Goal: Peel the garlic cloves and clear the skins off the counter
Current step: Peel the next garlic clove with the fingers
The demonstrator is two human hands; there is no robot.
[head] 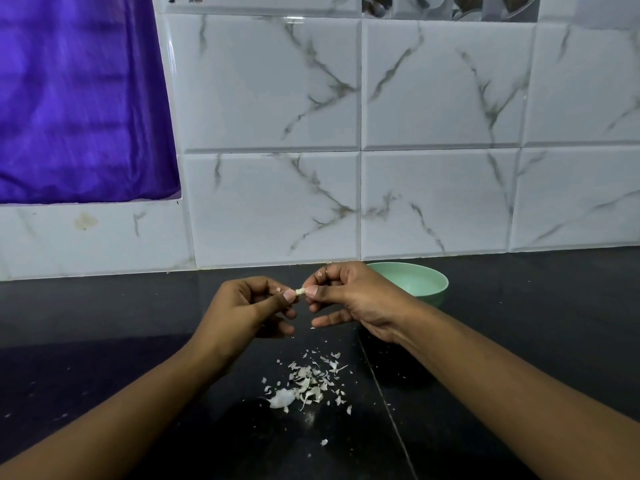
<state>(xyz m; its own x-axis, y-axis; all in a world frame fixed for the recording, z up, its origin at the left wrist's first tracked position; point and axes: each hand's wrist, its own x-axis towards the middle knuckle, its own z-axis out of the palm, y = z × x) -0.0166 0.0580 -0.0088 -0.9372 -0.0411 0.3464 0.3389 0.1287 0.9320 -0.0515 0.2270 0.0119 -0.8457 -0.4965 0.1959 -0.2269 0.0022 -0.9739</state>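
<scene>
We see a smooth mint-green bowl [424, 284] by the glossy black desk's [104, 323] back edge, half hidden behind the right hand [349, 299]. Left hand [247, 308] and right pinch one small pale garlic clove [300, 291] between fingertips. Papery white skins [308, 382] lie scattered below, nearer the front edge.

Looks like a home kitchen, judging by the glossy white wall tiles with grey marble veining [446, 84] rising behind a polished black stone counter [104, 323]. Holds a round mint-green bowl [419, 280] near the wall, a heap of papery white garlic skins [304, 382] scattered on the dark slab, and a small pale garlic clove [300, 291] pinched between left hand [242, 306] and right hand [353, 296]. Adds a homely touch with shiny purple fabric [79, 98] filling a wall recess at the left.
</scene>
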